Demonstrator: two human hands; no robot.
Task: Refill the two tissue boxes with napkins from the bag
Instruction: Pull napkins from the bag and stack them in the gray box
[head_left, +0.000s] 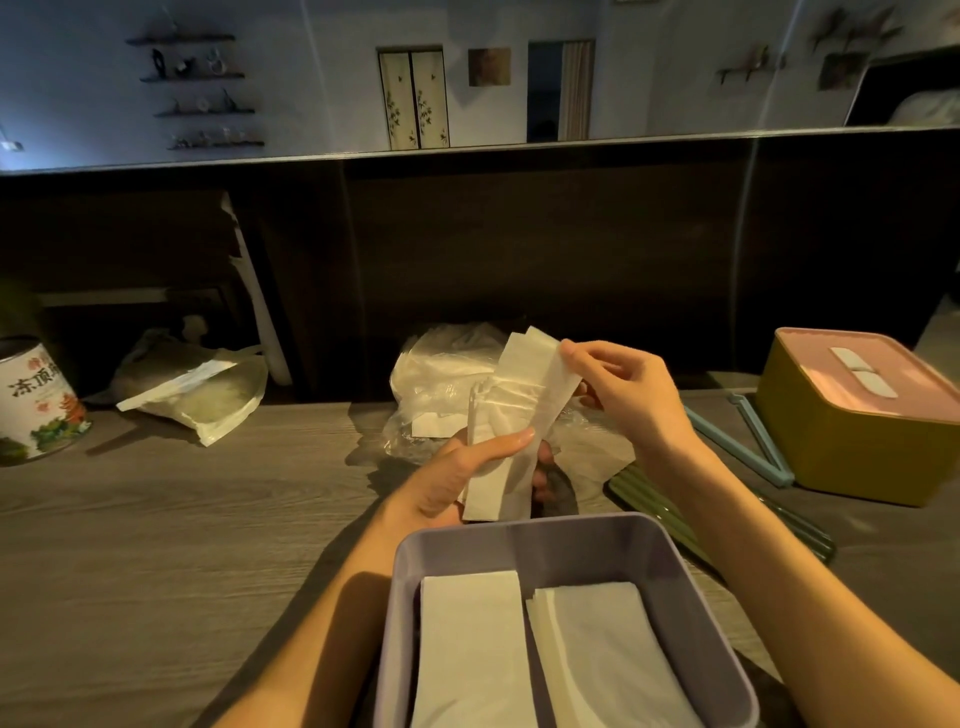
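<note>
Both hands up over the table (156, 519), w/ forearms flanking the open purple box (675, 561). Left hand (457, 478) grips the lower end of a folded napkin (524, 415), thumb on top; right hand (623, 389) pinches its upper end. Two napkin stacks (472, 649) lie side by side in the box. Bag (447, 374) just behind hands. Yellow box w/ pink lid (852, 410) far right, well apart.

A wide stretch of the grey wood-grain bench (156, 545) is left free on the left. The right is crowded by the lidded mustard-yellow box (852, 452), and the far centre is blocked by the crumpled clear plastic bag (441, 374).
</note>
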